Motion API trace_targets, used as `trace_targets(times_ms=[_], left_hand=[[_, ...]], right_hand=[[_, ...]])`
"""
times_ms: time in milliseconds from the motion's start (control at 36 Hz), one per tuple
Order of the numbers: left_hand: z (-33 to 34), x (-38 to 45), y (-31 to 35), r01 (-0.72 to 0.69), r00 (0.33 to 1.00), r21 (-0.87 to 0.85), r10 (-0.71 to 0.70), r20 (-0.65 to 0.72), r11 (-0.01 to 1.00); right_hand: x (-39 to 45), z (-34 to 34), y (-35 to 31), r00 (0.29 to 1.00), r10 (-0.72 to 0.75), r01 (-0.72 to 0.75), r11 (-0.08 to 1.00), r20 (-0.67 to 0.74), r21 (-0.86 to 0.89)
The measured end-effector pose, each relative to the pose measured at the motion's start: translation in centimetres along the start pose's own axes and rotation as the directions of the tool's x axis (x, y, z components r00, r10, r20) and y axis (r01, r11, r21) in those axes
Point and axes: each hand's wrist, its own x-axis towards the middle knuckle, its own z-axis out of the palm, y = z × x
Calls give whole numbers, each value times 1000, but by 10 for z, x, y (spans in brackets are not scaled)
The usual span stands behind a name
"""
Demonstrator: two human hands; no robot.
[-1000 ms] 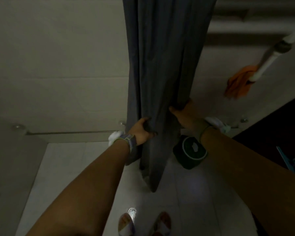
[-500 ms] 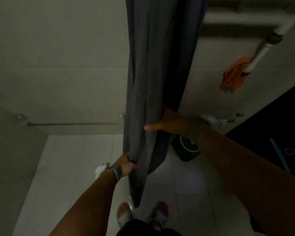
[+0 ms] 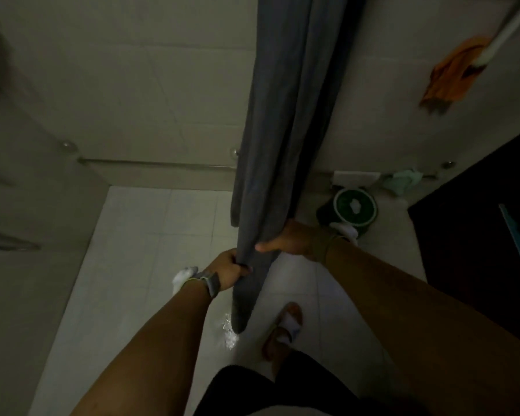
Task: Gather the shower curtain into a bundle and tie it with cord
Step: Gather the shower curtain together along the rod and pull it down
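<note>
My left hand (image 3: 227, 270) gripped the gathered shower curtain (image 3: 282, 130); my right hand (image 3: 288, 241), just above, clasped it. No cord was visible, so tying remained.

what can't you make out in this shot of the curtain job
Head view, the only one:
- Top of the curtain and its rail: cut off by the upper edge.
- Right hand fingers: behind the curtain folds; only the thumb shows.
- Cord: none visible; dim light leaves it unclear.
- Left hand grips the curtain, but its palm is turned away.
- Green round thing on the floor: too dim to identify.
</note>
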Motion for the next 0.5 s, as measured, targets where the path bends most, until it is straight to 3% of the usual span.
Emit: trace_targets(times_ms=[56,139,222,306,361,417,444,500], left_hand=[[6,-7,-16,-27,1000,47,27,14,999],[16,-21,-42,-62,998,99,64,-15,993],[28,-42,-86,-4,1000,236,11,-26,972],[28,-59,-115,108,994,385,-114,-8,916],[19,-57,-129,241,970,447,-221,-97,861],[6,-66,-130,356,934,441,-297,-198,824],[0,-67,-130,348,935,414,-280,-216,841],[-5,-82,-110,173,977,362,-113,-181,916]], right_hand=[[-8,26,15,996,1,4,999,-90,51],[-24,50,20,964,54,18,964,-259,266],[-56,78,26,927,85,50,938,-366,344],[-85,100,44,923,169,-99,972,-345,211],[-96,109,54,886,227,-203,974,-404,102],[-106,111,55,852,215,-185,977,-477,110],[-104,110,56,842,185,-170,982,-506,77],[-120,107,40,834,138,-167,986,-535,-6]])
